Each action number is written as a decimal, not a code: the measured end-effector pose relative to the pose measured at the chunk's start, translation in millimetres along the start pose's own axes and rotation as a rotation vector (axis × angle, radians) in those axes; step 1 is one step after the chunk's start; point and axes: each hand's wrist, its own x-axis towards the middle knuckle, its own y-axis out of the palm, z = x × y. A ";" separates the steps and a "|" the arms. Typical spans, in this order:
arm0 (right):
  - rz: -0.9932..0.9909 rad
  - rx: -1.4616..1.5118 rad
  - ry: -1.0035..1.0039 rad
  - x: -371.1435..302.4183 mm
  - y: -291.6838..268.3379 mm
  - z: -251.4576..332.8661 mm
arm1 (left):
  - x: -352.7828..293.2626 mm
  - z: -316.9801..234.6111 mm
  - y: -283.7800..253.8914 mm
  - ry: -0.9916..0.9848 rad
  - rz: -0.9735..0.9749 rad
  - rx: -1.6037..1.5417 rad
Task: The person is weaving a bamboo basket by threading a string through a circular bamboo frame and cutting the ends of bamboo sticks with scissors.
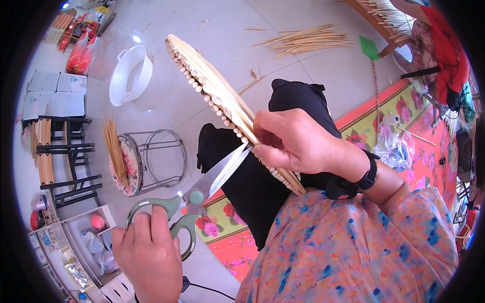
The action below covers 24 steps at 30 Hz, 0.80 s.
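Observation:
My left hand (pixel 151 252) is closed round the handles of a pair of scissors (pixel 196 197) with green grips and pale blades. Their blades stand slightly apart, tips close to the knobbly edge of a straw-coloured woven piece (pixel 217 93); whether they touch it I cannot tell. That piece looks like a flat mat of plant stalks, seen almost edge-on, with a row of rounded stalk ends along one side. Pinched between the thumb and fingers of my right hand (pixel 303 139), it is tilted above my lap. Its lower end reaches my patterned clothing.
Beyond my knees, loose stalks (pixel 313 40) lie on the tiled floor. A white basin (pixel 131 76), a round stool (pixel 132 171) bearing a stalk bundle, and folding stools (pixel 65 151) are at left. Another person (pixel 444 55) is at far right beside a green fly swatter (pixel 369 48).

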 end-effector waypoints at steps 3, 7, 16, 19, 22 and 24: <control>-0.003 -0.020 0.003 0.5 -0.9 -0.4 | 1.7 -0.4 0.5 -0.011 0.001 -0.005; 0.005 -0.008 0.029 0.5 -1.7 0.2 | 2.7 -0.5 0.7 -0.019 0.012 -0.019; 0.011 -0.025 0.011 -3.0 -5.9 -5.1 | 8.3 7.4 17.6 0.026 -0.018 -0.141; 0.045 0.018 0.047 -4.3 -7.2 -6.1 | 12.2 12.0 26.2 0.050 0.021 -0.221; 0.031 0.004 0.019 -5.1 -7.9 -6.6 | 13.2 16.6 47.8 0.141 -0.050 -0.244; 0.038 -0.014 0.011 -5.4 -7.6 -6.8 | 12.2 17.8 62.9 0.155 -0.090 -0.297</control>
